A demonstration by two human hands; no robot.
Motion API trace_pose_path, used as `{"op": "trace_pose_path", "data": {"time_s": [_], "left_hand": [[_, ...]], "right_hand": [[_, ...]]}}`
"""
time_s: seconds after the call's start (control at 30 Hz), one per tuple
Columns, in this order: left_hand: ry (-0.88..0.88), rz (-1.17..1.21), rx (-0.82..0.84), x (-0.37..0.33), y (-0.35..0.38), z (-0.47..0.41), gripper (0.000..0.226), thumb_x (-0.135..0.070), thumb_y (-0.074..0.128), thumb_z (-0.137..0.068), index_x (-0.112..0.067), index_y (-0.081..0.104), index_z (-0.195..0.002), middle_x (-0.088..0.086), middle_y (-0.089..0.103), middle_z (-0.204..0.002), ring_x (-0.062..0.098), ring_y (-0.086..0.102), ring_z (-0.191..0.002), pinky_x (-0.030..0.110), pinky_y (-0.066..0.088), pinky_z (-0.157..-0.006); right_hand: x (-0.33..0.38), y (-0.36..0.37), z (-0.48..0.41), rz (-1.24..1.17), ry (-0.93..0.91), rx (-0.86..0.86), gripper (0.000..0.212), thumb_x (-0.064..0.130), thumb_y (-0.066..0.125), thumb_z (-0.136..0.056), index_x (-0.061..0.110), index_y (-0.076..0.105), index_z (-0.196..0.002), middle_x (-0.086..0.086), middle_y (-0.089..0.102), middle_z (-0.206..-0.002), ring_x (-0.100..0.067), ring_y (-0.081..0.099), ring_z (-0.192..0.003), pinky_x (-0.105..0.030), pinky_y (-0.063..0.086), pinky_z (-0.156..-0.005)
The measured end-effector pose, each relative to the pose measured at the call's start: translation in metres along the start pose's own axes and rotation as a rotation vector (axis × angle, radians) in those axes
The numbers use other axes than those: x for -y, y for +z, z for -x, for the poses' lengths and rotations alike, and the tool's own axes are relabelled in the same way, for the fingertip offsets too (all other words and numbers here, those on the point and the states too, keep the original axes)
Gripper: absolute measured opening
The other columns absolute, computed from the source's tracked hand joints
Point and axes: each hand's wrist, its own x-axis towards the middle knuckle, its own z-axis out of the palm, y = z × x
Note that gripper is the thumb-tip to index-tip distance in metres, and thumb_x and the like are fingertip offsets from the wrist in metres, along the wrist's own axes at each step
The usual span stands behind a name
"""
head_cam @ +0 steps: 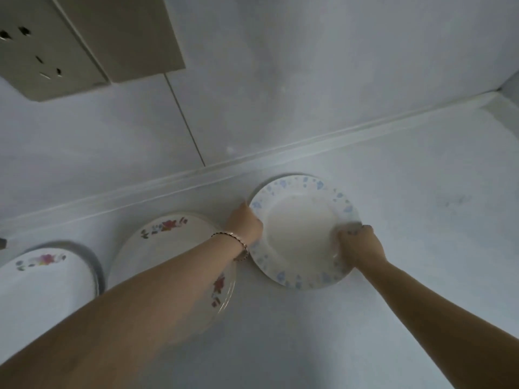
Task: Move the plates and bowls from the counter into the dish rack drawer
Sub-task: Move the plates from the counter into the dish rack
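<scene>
A white plate with a blue-flowered rim (pixel 297 220) lies on the pale counter (pixel 407 220) close to the back wall. My left hand (pixel 245 223), a bracelet on its wrist, grips the plate's left rim. My right hand (pixel 361 242) grips its right rim with curled fingers. Left of it lies a plate with red flowers (pixel 174 234), partly under my left forearm. At the far left edge sits a third flowered plate (pixel 42 276) on top of another dish. No dish rack drawer is in view.
The counter meets a white wall (pixel 309 80) along a raised backsplash strip. A beige socket panel (pixel 42 51) hangs on the wall at the upper left. The counter's corner is at the far right.
</scene>
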Motion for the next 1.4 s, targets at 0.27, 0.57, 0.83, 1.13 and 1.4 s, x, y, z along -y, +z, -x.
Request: {"op": "trace_pose_path", "data": {"time_s": [0.27, 0.57, 0.83, 1.13, 1.4], "left_hand": [[0.032, 0.07, -0.043, 0.017, 0.01, 0.037, 0.03, -0.014, 0.048, -0.091, 0.0, 0.053, -0.118, 0.018, 0.06, -0.12, 0.034, 0.057, -0.111, 0.035, 0.045, -0.089], [-0.028, 0.252, -0.06, 0.063, 0.031, 0.192, 0.03, -0.016, 0.054, -0.079, -0.002, 0.064, -0.103, 0.017, 0.069, -0.104, 0.031, 0.065, -0.096, 0.031, 0.052, -0.077], [-0.082, 0.448, -0.259, 0.129, 0.071, 0.358, 0.013, -0.008, 0.054, -0.08, -0.011, 0.066, -0.077, 0.01, 0.067, -0.081, 0.03, 0.07, -0.084, 0.04, 0.059, -0.077], [-0.245, 0.597, -0.354, 0.239, 0.116, 0.517, 0.014, -0.004, 0.051, -0.076, -0.007, 0.062, -0.069, 0.01, 0.062, -0.073, 0.026, 0.065, -0.075, 0.029, 0.049, -0.065], [-0.4, 0.676, -0.332, 0.371, 0.138, 0.599, 0.017, -0.005, 0.051, -0.08, -0.006, 0.068, -0.081, 0.009, 0.068, -0.082, 0.026, 0.068, -0.083, 0.034, 0.058, -0.074]], "right_hand": [[-0.036, -0.008, 0.029, -0.032, -0.047, -0.007, 0.042, 0.03, 0.055, -0.083, 0.0, 0.057, -0.114, -0.019, 0.065, -0.105, -0.037, 0.062, -0.098, -0.036, 0.047, -0.078], [-0.107, -0.049, 0.129, -0.036, -0.258, 0.042, 0.036, 0.032, 0.059, -0.084, 0.003, 0.062, -0.104, -0.018, 0.066, -0.102, -0.036, 0.061, -0.098, -0.035, 0.047, -0.081], [-0.172, -0.057, 0.229, 0.019, -0.504, 0.141, 0.022, 0.029, 0.059, -0.082, 0.008, 0.057, -0.089, -0.008, 0.061, -0.087, -0.026, 0.055, -0.077, -0.028, 0.042, -0.068], [-0.252, -0.014, 0.357, 0.097, -0.621, 0.306, 0.015, 0.024, 0.056, -0.082, 0.011, 0.057, -0.087, 0.002, 0.056, -0.07, -0.011, 0.05, -0.059, -0.02, 0.035, -0.045], [-0.295, 0.078, 0.461, 0.177, -0.648, 0.417, 0.016, 0.025, 0.055, -0.083, 0.01, 0.058, -0.088, 0.006, 0.054, -0.068, -0.005, 0.048, -0.058, -0.017, 0.032, -0.043]]}}
